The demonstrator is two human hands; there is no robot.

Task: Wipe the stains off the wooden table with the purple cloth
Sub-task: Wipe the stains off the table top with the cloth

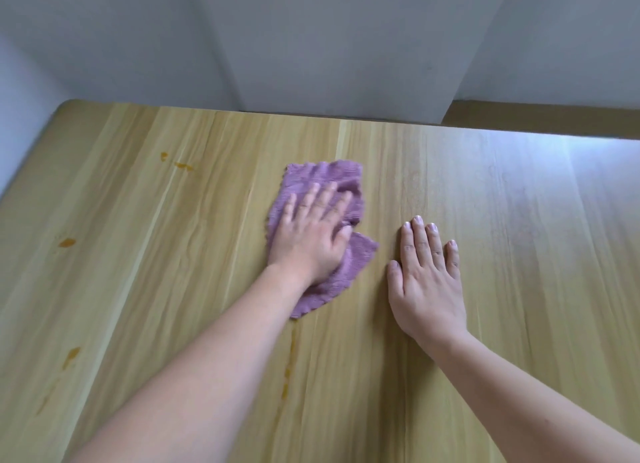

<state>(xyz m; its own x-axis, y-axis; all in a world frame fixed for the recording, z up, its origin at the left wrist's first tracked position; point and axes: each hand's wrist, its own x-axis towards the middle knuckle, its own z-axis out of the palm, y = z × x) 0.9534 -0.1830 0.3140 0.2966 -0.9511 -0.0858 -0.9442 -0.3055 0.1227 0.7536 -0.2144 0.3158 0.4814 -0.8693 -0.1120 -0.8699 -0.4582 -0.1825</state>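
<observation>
Left hand (311, 234) flat on purple cloth (346, 182); right hand (427, 282) flat on wooden worktop (519, 254).

Left grip: fingers straight and spread, pressing the crumpled cloth onto the worktop, clamped on nothing. Right grip: fingers straight, together, palm down on bare wood just right of the cloth, holding nothing. Orange stains (67, 242) lie well left of the left grip; a faint orange streak (289, 369) runs just below the cloth, beside the left forearm.

There is one purple cloth (320, 234), one wooden table (519, 254), two hands, and about six orange stains (67, 242).
</observation>
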